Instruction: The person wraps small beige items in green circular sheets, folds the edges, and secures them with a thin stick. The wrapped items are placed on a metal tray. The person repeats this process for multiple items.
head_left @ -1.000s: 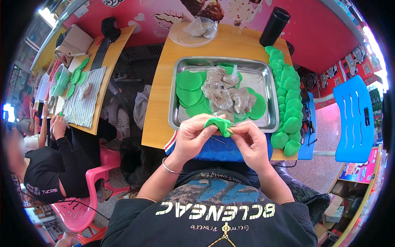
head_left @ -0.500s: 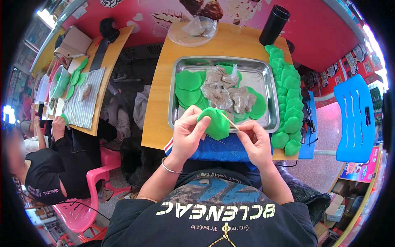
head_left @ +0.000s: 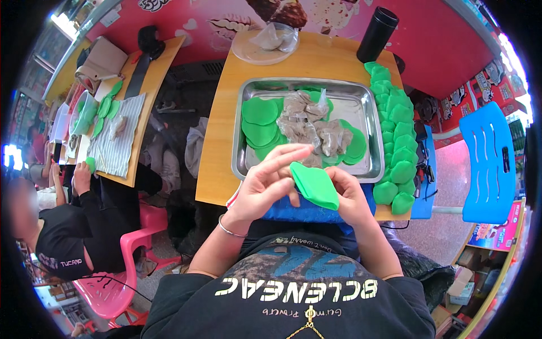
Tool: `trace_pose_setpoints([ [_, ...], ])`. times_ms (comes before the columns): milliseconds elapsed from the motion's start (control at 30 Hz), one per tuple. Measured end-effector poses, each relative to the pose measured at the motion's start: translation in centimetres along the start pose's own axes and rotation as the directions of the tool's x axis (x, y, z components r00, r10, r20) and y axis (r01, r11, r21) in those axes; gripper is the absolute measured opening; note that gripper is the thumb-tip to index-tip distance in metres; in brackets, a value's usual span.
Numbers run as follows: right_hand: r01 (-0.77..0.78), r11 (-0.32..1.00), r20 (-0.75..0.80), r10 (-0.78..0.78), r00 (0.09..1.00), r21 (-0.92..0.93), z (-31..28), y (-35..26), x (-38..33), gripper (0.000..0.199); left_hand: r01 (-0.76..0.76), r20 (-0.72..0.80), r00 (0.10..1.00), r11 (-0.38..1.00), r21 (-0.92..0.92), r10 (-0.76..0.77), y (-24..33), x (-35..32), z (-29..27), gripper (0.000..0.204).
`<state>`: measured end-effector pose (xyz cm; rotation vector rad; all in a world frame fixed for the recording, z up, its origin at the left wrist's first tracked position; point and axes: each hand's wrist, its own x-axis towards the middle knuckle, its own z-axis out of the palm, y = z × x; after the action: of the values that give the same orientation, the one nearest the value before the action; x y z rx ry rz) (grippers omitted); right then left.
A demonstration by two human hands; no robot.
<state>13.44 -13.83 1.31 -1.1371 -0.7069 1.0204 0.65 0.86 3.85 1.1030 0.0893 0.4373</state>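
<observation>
Between both hands, green dough wrapper (head_left: 315,185) lies folded, smooth, bright.

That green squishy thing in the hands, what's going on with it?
A person holds a folded green dough piece between the left hand and right hand, just in front of a metal tray. The tray holds flat green dough rounds and a grey filling. Finished green dumplings line the table's right edge.

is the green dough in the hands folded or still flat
Folded. The green dough is doubled over into a closed half-moon, held between the left hand and right hand; what is inside is hidden.
</observation>
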Motion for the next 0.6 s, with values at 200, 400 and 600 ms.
trace_pose_setpoints([
  [200,-0.013,1.000,-0.009,0.013,1.000,-0.020,0.6,-0.7,-0.4,0.009,-0.118,-0.019,0.992,0.974,0.191,0.124,-1.1,0.2,-0.2,0.018],
  [400,0.127,0.992,-0.079,-0.129,0.989,-0.021,0.7,-0.8,-0.8,0.008,-0.138,-0.020,0.989,0.956,0.259,0.148,-0.7,0.5,0.1,0.012],
  [600,0.122,0.992,-0.197,-0.117,0.973,0.014,0.7,-0.6,-1.1,0.015,-0.096,-0.113,0.987,0.979,0.177,0.117,-0.8,0.5,0.7,0.010],
])
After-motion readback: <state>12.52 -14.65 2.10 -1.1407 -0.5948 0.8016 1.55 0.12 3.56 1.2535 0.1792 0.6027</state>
